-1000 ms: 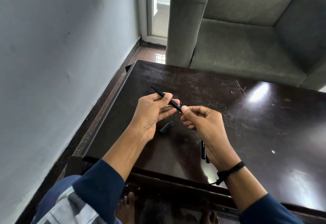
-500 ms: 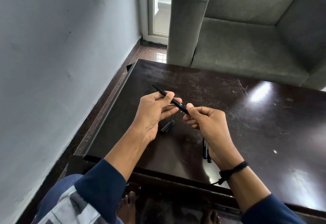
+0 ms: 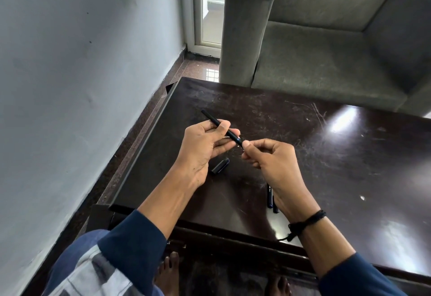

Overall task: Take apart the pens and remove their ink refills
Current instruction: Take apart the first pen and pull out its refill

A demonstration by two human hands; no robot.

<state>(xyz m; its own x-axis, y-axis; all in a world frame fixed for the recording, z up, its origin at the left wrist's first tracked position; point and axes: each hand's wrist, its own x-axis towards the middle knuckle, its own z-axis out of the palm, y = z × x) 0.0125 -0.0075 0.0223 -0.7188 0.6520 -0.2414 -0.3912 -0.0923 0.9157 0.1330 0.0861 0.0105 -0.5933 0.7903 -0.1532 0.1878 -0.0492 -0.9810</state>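
Note:
A thin black pen slants above the dark table. My left hand grips its barrel between thumb and fingers, the back end sticking up to the left. My right hand pinches the pen's front tip with thumb and forefinger. A black pen cap lies on the table just below my left hand. Two more dark pens lie side by side near the front edge, partly hidden under my right wrist.
A grey armchair stands right behind the table's far edge. A blue-grey wall runs close along the left, with a strip of brown floor between it and the table. My bare feet show under the table's front edge.
My hands and the pen stay in nearly the same place. My right fingers have shifted a little on the pen's tip. The cap and the two pens on the table have not moved.

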